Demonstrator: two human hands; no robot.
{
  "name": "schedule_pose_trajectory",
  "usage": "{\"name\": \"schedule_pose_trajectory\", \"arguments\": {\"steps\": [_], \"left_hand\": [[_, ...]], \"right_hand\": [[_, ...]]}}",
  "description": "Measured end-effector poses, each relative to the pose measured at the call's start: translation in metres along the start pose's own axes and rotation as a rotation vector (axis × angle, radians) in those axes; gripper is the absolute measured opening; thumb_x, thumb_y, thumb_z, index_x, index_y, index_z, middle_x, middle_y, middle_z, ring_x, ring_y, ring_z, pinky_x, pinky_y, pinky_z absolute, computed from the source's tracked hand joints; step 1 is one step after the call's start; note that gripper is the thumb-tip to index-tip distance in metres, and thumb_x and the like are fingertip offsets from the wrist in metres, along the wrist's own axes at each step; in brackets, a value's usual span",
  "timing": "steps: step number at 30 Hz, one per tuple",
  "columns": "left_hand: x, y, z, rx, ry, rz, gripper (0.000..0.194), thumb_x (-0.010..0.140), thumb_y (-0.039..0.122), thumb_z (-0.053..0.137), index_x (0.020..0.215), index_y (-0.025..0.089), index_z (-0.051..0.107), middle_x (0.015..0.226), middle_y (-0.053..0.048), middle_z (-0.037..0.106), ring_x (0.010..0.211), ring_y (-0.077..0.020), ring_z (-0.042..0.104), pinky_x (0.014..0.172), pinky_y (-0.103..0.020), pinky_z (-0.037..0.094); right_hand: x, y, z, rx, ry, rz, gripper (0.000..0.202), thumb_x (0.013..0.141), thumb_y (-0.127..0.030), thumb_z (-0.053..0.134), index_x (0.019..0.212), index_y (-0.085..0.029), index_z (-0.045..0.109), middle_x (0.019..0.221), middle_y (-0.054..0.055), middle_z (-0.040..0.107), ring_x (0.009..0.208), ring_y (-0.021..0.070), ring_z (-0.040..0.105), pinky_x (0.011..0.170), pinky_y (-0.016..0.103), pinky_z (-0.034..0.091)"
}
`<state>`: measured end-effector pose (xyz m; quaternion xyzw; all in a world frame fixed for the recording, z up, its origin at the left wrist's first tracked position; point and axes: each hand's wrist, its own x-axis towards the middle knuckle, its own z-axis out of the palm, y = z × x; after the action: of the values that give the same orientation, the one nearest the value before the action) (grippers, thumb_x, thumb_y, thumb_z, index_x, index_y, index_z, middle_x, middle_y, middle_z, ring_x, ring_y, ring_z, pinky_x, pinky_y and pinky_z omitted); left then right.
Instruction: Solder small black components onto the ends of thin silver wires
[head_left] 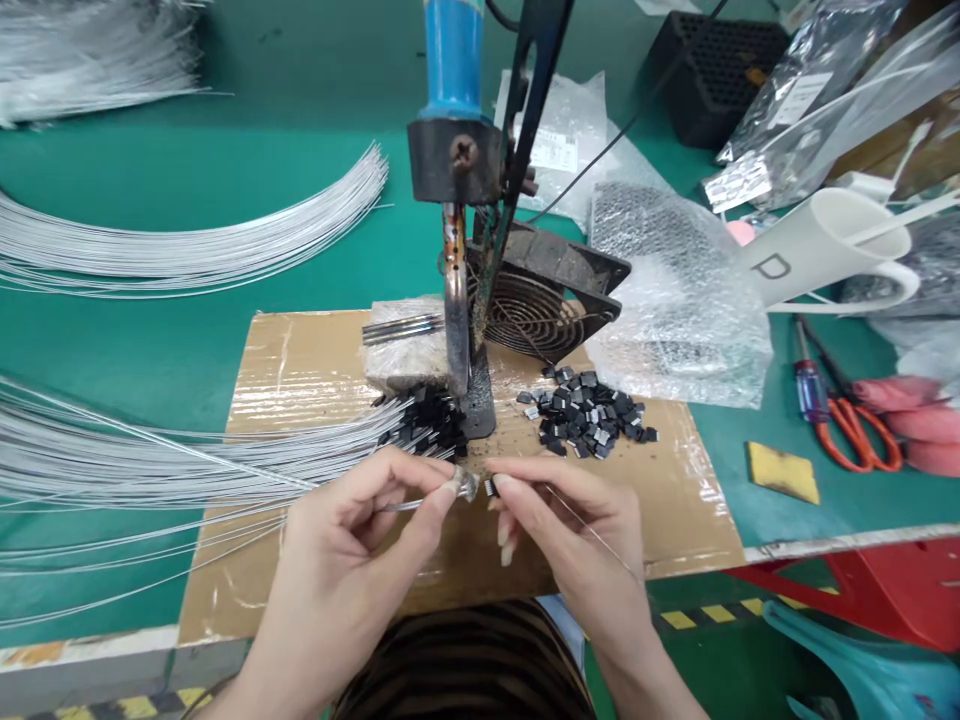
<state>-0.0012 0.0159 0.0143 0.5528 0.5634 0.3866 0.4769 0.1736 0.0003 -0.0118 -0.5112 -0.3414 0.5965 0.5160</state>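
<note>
My left hand (367, 550) pinches a small silvery metal piece (467, 485) between thumb and forefinger, with a thin grey-white cable (405, 506) running back through the fingers. Close to its right, my right hand (574, 530) grips a small black connector (492, 486) with metal pins facing left; the two pieces are apart. A thin wire (592, 530) also lies across that hand. Just above both hands is the bent metal tip (456, 340) of a blue-handled soldering iron (454, 60), clamped upright. Finished-looking cables with black ends (427, 425) lie left of the tip.
Loose black connectors (589, 410) are heaped on the cardboard (675, 480) at right. A dusty fan (547, 290) stands behind the iron, beside a wrapped block (405, 345). Cable bundles (187, 250) fill the left. Scissors (859, 430), a yellow sponge (784, 472) and a mug (817, 245) lie right.
</note>
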Motion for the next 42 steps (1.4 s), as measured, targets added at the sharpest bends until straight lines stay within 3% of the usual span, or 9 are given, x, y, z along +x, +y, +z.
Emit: {"name": "schedule_pose_trajectory", "arguments": {"steps": [10, 20, 22, 27, 31, 33, 35, 37, 42], "left_hand": [[0.002, 0.005, 0.001, -0.047, -0.021, 0.000, 0.019, 0.088, 0.010, 0.072, 0.082, 0.026, 0.079, 0.085, 0.002, 0.083, 0.070, -0.0090, 0.078, 0.066, -0.008, 0.059], [0.001, 0.005, 0.003, -0.089, -0.020, -0.010, 0.022, 0.087, 0.007, 0.071, 0.081, 0.027, 0.078, 0.086, 0.006, 0.083, 0.070, -0.0057, 0.077, 0.068, -0.006, 0.058], [0.002, 0.005, 0.003, -0.095, -0.025, -0.057, 0.021, 0.089, 0.009, 0.071, 0.079, 0.026, 0.077, 0.086, 0.006, 0.082, 0.071, -0.0058, 0.076, 0.069, -0.006, 0.058], [0.001, 0.003, 0.004, -0.042, 0.010, -0.093, 0.016, 0.089, 0.013, 0.072, 0.080, 0.025, 0.075, 0.086, 0.004, 0.081, 0.073, -0.0072, 0.074, 0.069, -0.009, 0.057], [0.003, 0.001, 0.004, 0.009, 0.042, -0.084, 0.013, 0.089, 0.016, 0.072, 0.080, 0.024, 0.074, 0.087, 0.003, 0.081, 0.074, -0.0084, 0.072, 0.069, -0.012, 0.056], [0.005, 0.001, 0.004, 0.036, 0.050, -0.077, 0.011, 0.089, 0.017, 0.072, 0.080, 0.023, 0.074, 0.087, 0.002, 0.081, 0.073, -0.0093, 0.072, 0.067, -0.013, 0.055], [0.007, 0.001, 0.003, 0.062, 0.063, -0.066, 0.010, 0.089, 0.018, 0.072, 0.080, 0.022, 0.074, 0.089, 0.001, 0.081, 0.072, -0.0101, 0.072, 0.065, -0.014, 0.054], [0.008, 0.002, 0.003, 0.071, 0.078, -0.055, 0.010, 0.089, 0.018, 0.071, 0.079, 0.022, 0.073, 0.090, 0.001, 0.081, 0.074, -0.0106, 0.073, 0.067, -0.015, 0.055], [0.013, 0.003, 0.004, 0.081, 0.089, -0.056, 0.010, 0.090, 0.019, 0.070, 0.081, 0.023, 0.072, 0.091, 0.002, 0.080, 0.075, -0.0108, 0.072, 0.065, -0.017, 0.053]], "right_hand": [[-0.002, 0.003, 0.011, 0.119, -0.001, 0.075, 0.007, 0.088, -0.030, 0.085, 0.092, -0.025, 0.087, 0.065, 0.000, 0.074, 0.046, 0.0091, 0.061, 0.046, 0.019, 0.056], [-0.004, 0.005, 0.013, 0.084, -0.001, 0.036, 0.005, 0.091, -0.029, 0.083, 0.094, -0.028, 0.086, 0.066, -0.002, 0.071, 0.049, 0.0077, 0.060, 0.047, 0.018, 0.053], [-0.007, 0.007, 0.009, -0.029, -0.003, -0.052, 0.010, 0.097, -0.031, 0.076, 0.103, -0.029, 0.084, 0.072, -0.002, 0.068, 0.053, 0.0082, 0.059, 0.050, 0.020, 0.051], [-0.014, 0.010, 0.003, -0.273, 0.000, -0.225, 0.040, 0.113, -0.037, 0.036, 0.134, -0.031, 0.070, 0.083, -0.001, 0.056, 0.062, 0.0121, 0.051, 0.059, 0.029, 0.046], [-0.014, 0.009, 0.005, -0.306, 0.035, -0.230, 0.036, 0.113, -0.029, 0.036, 0.143, -0.034, 0.055, 0.072, -0.005, 0.060, 0.060, 0.0137, 0.051, 0.060, 0.029, 0.041], [-0.013, 0.007, 0.004, -0.323, 0.046, -0.239, 0.029, 0.112, -0.026, 0.037, 0.136, -0.032, 0.053, 0.067, -0.007, 0.057, 0.058, 0.0135, 0.049, 0.058, 0.029, 0.038], [-0.012, 0.005, 0.002, -0.347, 0.046, -0.238, 0.018, 0.111, -0.023, 0.039, 0.112, -0.029, 0.056, 0.068, -0.007, 0.051, 0.056, 0.0124, 0.044, 0.055, 0.028, 0.034], [-0.010, 0.003, -0.001, -0.385, 0.024, -0.241, 0.023, 0.110, -0.022, 0.041, 0.089, -0.025, 0.050, 0.072, -0.005, 0.046, 0.059, 0.0124, 0.042, 0.057, 0.029, 0.035], [-0.002, -0.002, -0.002, -0.367, -0.035, -0.313, 0.021, 0.106, -0.018, 0.052, 0.086, -0.024, 0.053, 0.105, 0.001, 0.066, 0.101, 0.0155, 0.064, 0.090, 0.030, 0.050]]}}
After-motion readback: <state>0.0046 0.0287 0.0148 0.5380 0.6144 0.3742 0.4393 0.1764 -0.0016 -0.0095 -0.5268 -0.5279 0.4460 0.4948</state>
